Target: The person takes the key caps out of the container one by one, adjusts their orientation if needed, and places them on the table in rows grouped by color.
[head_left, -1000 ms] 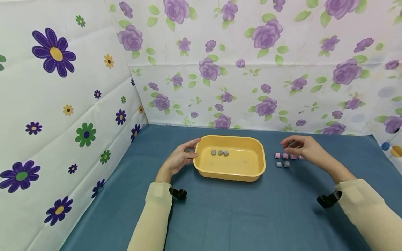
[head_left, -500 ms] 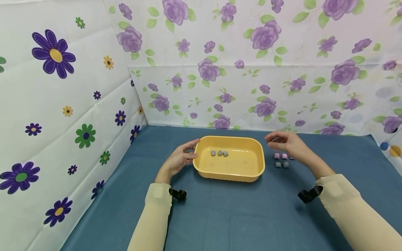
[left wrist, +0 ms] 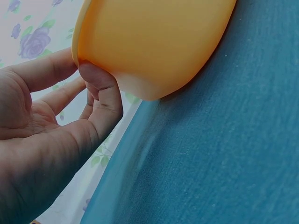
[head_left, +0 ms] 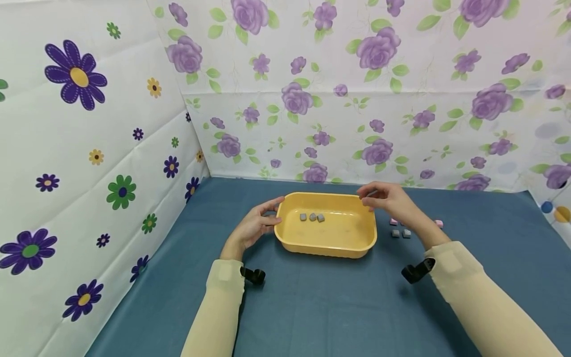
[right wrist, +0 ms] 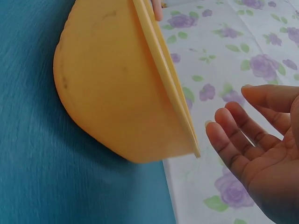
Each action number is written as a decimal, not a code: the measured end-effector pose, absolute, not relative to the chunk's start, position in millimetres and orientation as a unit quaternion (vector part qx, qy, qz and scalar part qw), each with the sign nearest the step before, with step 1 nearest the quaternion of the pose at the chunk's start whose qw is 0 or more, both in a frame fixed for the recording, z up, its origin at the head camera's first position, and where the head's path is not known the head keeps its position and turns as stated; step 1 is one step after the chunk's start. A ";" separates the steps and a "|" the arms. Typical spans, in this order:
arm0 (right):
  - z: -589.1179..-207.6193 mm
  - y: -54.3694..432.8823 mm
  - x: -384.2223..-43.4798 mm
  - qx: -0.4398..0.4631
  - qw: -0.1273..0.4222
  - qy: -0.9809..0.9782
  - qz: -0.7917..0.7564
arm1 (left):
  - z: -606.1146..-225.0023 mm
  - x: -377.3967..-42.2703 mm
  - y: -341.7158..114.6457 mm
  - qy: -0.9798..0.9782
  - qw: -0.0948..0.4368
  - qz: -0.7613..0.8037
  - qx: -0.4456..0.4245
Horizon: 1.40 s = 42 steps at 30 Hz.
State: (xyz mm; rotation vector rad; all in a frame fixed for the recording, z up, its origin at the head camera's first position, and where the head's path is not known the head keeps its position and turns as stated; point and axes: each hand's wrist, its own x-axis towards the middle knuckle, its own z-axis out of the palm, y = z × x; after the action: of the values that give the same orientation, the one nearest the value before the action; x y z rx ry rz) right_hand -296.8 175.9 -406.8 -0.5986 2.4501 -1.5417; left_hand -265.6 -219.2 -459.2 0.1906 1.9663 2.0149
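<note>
Left hand (head_left: 252,227) pinches left rim of tray (head_left: 341,234); right hand (head_left: 396,202) near tray's far right corner, fingers (right wrist: 225,143) parted, empty.

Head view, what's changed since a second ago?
The right hand has moved left, from over the pink pieces to the right end of the yellow tray, apparently empty. Nothing visibly taken or let go. The left hand keeps its grip on the tray's left end; three grey pieces inside stay put.
</note>
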 end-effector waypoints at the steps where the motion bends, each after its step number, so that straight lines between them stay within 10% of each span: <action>1: -406.9 174.1 -297.4 -0.201 0.093 0.823 -0.522 | -459.1 -265.8 -219.4 0.688 0.159 0.705 0.066; 42: -428.3 122.4 -303.7 -0.221 0.116 0.789 -0.561 | -460.3 -266.7 -219.5 0.691 0.158 0.703 0.057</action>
State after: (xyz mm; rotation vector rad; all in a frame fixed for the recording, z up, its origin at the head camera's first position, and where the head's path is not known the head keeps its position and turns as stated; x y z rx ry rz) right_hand -303.7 122.4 -428.3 -0.6483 2.3107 -1.6440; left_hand -266.7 -219.5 -460.3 0.1628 1.9770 2.0113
